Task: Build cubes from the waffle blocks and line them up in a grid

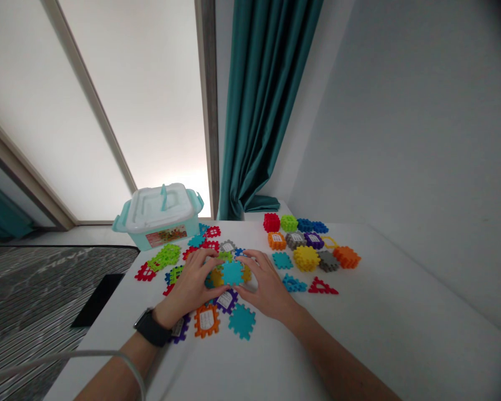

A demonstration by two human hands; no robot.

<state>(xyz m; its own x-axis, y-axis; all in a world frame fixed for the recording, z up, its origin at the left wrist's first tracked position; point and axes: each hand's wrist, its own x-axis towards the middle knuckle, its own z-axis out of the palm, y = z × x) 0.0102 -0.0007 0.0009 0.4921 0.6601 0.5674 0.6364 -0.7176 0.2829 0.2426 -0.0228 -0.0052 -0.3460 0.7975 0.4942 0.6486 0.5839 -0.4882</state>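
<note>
A light blue notched plastic tile [232, 273] is between my two hands above the other pieces. My left hand [197, 278], with a black watch [153, 328] on the wrist, curves its thumb and forefinger about the tile's left side. Around the right side, my right hand [267, 285] holds it in the same way. Partly hidden behind the tile are yellow pieces [216, 277]. Nearer me lie a purple tile with a white window [225, 301], an orange window tile [206, 320] and another light blue tile [241, 321].
At the table's back left stands a lidded teal box [162, 214]. Loose green tiles [165, 257] and red window pieces [145, 272] lie before it. Sorted stacks sit at right, among them yellow [306, 258], orange [346, 257] and red [271, 222]. A pale cable [87, 353] crosses the lower left.
</note>
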